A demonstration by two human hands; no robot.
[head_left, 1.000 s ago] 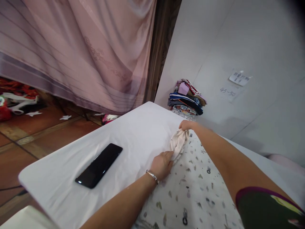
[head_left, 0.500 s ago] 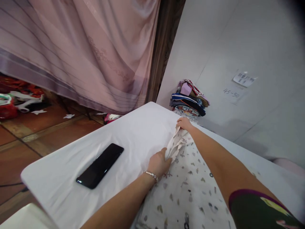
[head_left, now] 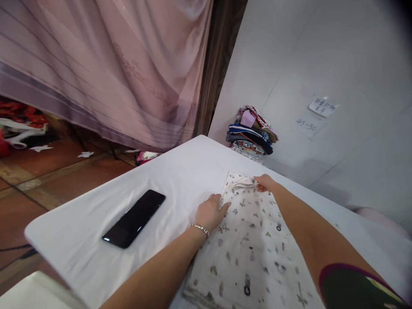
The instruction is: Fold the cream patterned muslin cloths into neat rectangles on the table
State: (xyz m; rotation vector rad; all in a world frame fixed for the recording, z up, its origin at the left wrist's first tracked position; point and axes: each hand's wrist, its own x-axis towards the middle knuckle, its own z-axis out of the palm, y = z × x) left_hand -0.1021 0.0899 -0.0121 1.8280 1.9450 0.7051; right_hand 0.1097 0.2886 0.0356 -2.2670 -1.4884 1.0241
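Note:
A white cloth with a small printed pattern point(head_left: 247, 244) lies folded in layers on the white-covered table point(head_left: 180, 171). My left hand point(head_left: 210, 212) rests at the cloth's left edge, its thumb apart from the fingers and lying over the print. At the far right corner, my right hand point(head_left: 264, 182) pinches the cloth between closed fingers. A small fold stands up along the far edge beside that hand. A black smartphone point(head_left: 134, 219) lies on the table to the left of my left hand.
A stack of folded clothes point(head_left: 251, 131) stands behind the table against the grey wall point(head_left: 322, 56), which bears a handwritten paper label point(head_left: 322, 107). A pink curtain point(head_left: 128, 73) hangs at the back left. White scraps point(head_left: 86, 154) lie on the tiled floor.
My right hand has moved right and toward me with the cloth's far edge, which now lies flatter. My left hand's grip has loosened, with its fingers spread on the edge.

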